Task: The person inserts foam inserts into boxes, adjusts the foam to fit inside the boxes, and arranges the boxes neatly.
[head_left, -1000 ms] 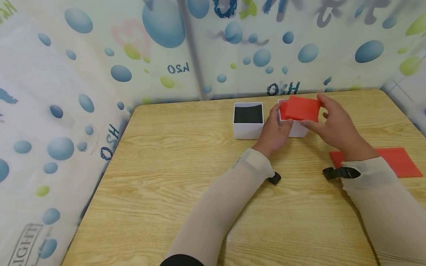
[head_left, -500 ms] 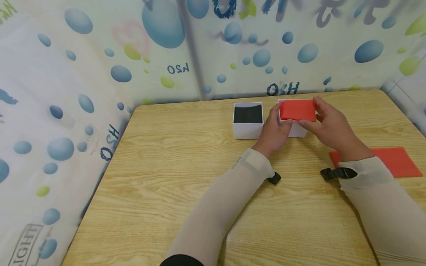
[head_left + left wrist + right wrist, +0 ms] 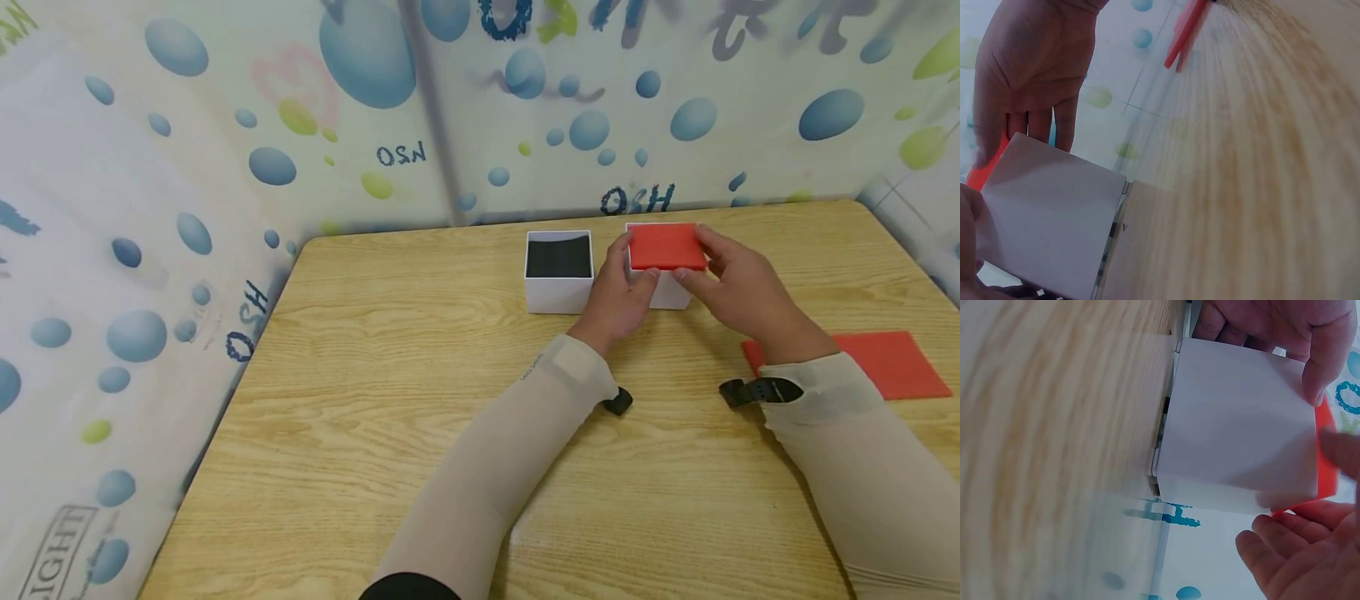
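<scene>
A white open-topped box [image 3: 670,293] stands toward the back of the table. My left hand [image 3: 617,298] grips its left side, thumb on the front face near the rim and fingers round the side. Over the box opening lies a flat red rectangular piece [image 3: 666,247], overhanging the right rim a little. My right hand [image 3: 738,287] pinches that piece by its right end, thumb in front and index finger behind. The right wrist view shows the red edge [image 3: 1325,450] sticking out past the rim, with my left thumb beside it. The inside of the box is hidden.
Just left stands a second white box [image 3: 558,296] with a black sheet [image 3: 558,257] inside. A larger red sheet [image 3: 896,365] lies at the right, partly under my right forearm. A patterned backdrop [image 3: 480,108] rises behind the wooden table [image 3: 360,400].
My right hand has brought the red piece down and to the left, from tilted above the box to flat over its opening. The left hand stays on the box.
</scene>
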Tool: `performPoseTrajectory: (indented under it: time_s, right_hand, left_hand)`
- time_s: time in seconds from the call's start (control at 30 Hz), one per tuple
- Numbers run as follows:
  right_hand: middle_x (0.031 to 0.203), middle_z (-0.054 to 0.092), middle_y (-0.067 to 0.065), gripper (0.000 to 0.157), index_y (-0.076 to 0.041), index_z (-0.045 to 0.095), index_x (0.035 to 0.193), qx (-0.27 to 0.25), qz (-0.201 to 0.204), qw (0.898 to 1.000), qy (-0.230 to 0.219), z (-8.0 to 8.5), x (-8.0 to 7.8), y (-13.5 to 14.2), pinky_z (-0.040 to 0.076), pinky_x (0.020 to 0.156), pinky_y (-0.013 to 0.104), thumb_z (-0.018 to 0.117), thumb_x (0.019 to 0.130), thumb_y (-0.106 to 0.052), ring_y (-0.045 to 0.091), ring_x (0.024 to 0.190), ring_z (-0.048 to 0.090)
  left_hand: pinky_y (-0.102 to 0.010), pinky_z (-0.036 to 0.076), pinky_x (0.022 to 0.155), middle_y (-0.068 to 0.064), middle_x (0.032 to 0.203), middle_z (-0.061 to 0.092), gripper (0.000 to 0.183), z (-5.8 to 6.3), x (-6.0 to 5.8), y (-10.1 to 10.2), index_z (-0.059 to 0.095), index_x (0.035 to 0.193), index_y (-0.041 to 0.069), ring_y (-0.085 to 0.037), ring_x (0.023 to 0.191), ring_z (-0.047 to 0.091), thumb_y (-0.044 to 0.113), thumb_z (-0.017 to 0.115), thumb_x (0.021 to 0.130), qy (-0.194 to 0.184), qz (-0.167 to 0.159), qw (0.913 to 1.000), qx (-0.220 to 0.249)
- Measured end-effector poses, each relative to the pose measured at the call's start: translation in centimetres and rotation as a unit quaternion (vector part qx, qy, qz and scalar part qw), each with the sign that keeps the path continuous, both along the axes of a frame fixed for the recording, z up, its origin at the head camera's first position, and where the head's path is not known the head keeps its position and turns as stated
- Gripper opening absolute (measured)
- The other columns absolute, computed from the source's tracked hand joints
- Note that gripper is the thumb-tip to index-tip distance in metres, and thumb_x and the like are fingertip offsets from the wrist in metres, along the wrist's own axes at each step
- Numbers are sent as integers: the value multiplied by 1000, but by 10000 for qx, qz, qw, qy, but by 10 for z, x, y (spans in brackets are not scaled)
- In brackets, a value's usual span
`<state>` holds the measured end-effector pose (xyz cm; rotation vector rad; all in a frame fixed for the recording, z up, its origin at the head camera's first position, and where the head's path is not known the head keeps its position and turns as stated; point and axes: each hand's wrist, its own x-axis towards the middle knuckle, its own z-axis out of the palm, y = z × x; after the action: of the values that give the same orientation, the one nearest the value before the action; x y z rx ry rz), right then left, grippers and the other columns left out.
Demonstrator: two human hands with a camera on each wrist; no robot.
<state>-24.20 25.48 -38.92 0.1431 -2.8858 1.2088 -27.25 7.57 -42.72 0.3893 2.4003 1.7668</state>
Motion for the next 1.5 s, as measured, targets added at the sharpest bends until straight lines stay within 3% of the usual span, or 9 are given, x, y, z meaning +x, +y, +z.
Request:
performPoseTrajectory:
  time_s: [0.33,0.73,0.97,1.07,1.27,1.5]
  right_hand:
    - [175,17,14,70,-13,16,170,-161,137,9998,-13,0,1,0,30,118,67,49,112,-34,43,160,20]
    - [174,23,15,64,-11,24,168,38,-89,9999,91,4,2,-4,34,116,68,49,112,-30,46,157,26]
    - [171,25,24,68,-7,24,168,935,29,9952,282,12,7,-8,28,118,72,53,110,-27,49,157,22]
    - [170,29,25,68,-3,31,165,1371,378,9891,379,18,9,-10,29,118,71,59,107,-25,50,156,27]
    - [164,37,31,64,6,41,157,2123,1016,9714,309,21,9,-18,17,121,75,60,105,-25,50,154,29]
    - [162,38,32,67,6,43,156,2544,1069,9607,313,16,9,-23,19,117,79,65,102,-25,50,153,32]
  left_hand:
    - [-41,35,125,10,168,37,67,0,1,0,21,167,32,-12,153,39,35,56,109,-59,37,9999,-84]
    - [-39,36,124,10,168,38,67,1,0,0,21,167,31,-12,152,41,34,56,109,-63,17,10000,-23]
    - [-40,33,126,10,168,38,67,1,0,1,22,166,31,-12,153,39,34,56,109,-61,66,9999,-91]
    - [-40,31,127,9,168,38,67,0,-1,1,22,166,31,-12,154,38,34,57,109,-27,67,9999,-100]
    - [-39,31,127,7,169,37,67,0,-1,1,23,166,29,-12,155,37,33,57,109,-14,86,9999,-101]
    - [-40,33,126,6,168,39,66,0,-1,1,24,166,29,-13,153,40,34,57,109,-13,86,9999,-67]
